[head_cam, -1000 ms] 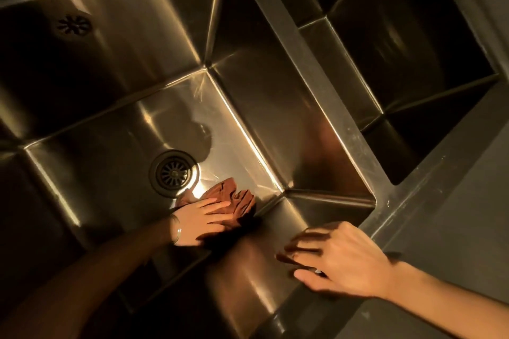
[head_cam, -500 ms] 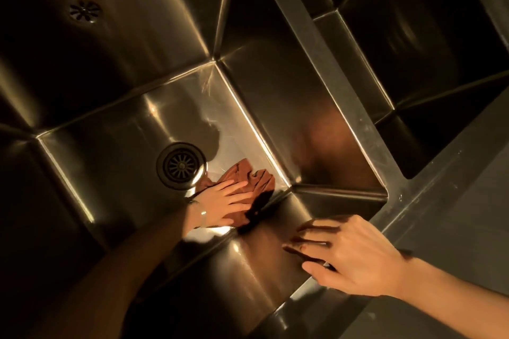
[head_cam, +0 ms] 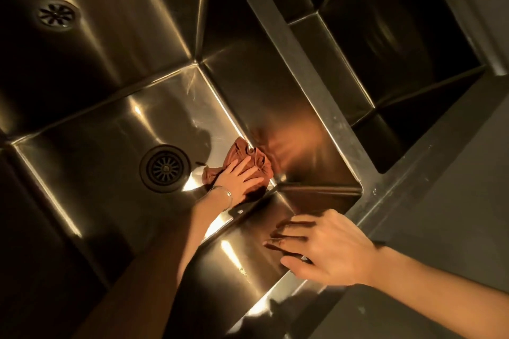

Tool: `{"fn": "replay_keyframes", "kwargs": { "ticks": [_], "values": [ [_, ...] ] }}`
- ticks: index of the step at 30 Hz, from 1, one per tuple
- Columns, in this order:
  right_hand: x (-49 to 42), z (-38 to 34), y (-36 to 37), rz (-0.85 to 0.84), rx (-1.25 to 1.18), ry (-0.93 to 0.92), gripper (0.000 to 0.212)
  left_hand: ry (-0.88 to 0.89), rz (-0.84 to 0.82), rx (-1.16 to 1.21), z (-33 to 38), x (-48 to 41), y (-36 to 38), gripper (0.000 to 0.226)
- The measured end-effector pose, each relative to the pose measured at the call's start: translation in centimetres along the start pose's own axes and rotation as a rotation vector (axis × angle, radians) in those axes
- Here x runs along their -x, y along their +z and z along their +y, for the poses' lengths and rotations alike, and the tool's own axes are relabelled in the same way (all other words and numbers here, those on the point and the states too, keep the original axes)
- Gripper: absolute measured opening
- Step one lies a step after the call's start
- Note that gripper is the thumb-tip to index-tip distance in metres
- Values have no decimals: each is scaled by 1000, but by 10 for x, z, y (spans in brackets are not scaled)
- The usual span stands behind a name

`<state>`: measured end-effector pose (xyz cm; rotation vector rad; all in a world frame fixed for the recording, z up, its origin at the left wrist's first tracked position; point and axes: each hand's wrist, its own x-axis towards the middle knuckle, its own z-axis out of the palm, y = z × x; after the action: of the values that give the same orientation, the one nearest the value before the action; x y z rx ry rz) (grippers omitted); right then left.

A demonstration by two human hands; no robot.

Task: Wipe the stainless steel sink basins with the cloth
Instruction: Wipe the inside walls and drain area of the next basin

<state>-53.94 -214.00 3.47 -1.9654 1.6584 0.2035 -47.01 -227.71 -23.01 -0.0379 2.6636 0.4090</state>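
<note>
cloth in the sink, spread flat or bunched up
Bunched up: the cloth shows crumpled folds under the left hand, which presses it onto the basin floor near a corner.

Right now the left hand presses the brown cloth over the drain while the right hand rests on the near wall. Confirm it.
Not over the drain. The head view shows the left hand pressing the brown cloth on the basin floor beside the drain; the right hand rests on the near wall.
</note>
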Motion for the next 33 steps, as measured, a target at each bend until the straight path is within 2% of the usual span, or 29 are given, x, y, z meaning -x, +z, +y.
{"fn": "replay_keyframes", "kwargs": {
  "ticks": [3,5,9,13,16,19,21,23,27,33],
  "values": [
    [1,-3,1,-57,-11,21,44,39,19,-45,-6,13,10,73],
    [2,-2,0,-44,4,8,43,26,41,-17,-13,19,20,71],
    [2,3,7,93,38,-60,39,-82,45,109,0,5,12,55],
    [18,40,-3,248,286,1,43,-77,66,188,11,-7,15,51],
    [34,90,-32,222,428,124,53,-71,115,334,28,-10,2,53],
    [28,130,-50,109,474,93,54,-74,130,602,36,-13,-11,59],
    [16,141,-49,128,483,85,55,-68,127,796,40,-11,-18,59],
    [10,142,-39,193,459,116,54,-74,111,893,43,-8,-21,58],
    [9,146,-30,237,422,91,54,-16,159,917,50,7,-36,58],
    [7,145,-35,225,384,89,55,199,239,867,70,55,-98,61]
  ]
}}
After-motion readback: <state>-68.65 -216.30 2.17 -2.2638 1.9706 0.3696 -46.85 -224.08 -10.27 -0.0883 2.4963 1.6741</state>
